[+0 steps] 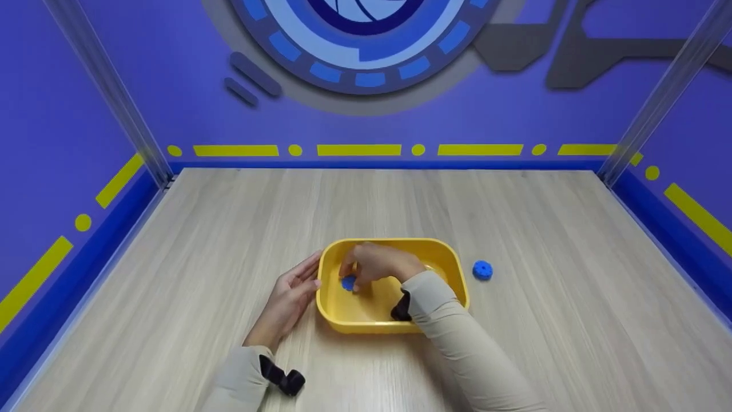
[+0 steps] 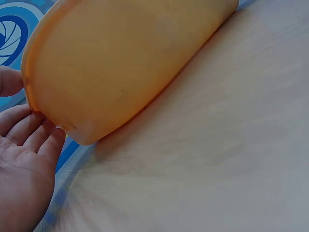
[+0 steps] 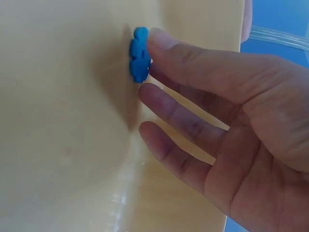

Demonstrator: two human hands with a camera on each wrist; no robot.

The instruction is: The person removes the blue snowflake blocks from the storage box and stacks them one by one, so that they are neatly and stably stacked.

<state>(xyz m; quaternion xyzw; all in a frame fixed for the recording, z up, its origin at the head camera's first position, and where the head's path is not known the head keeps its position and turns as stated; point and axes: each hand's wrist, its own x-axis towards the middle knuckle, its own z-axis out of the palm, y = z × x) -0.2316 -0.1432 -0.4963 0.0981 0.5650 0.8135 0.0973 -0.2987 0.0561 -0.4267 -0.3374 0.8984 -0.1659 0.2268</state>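
A yellow plastic bin (image 1: 366, 327) stands on the table. My left hand (image 1: 291, 297) rests against the outside of its left wall, the fingers nearly straight and the thumb at the rim; the left wrist view shows this hand (image 2: 26, 164) at the bin's edge (image 2: 125, 63). Inside the bin, my right hand (image 1: 377, 263) pinches a small blue notched disc (image 1: 347, 282) near the left end. In the right wrist view the disc (image 3: 139, 55) appears edge-on at the thumb and index fingertips, while the other fingers stay apart from it.
A second blue notched disc (image 1: 482, 270) with a centre hole lies on the wood-grain table (image 1: 543, 229), right of the bin. Blue printed panels (image 1: 366, 129) enclose the table at the back and both sides.
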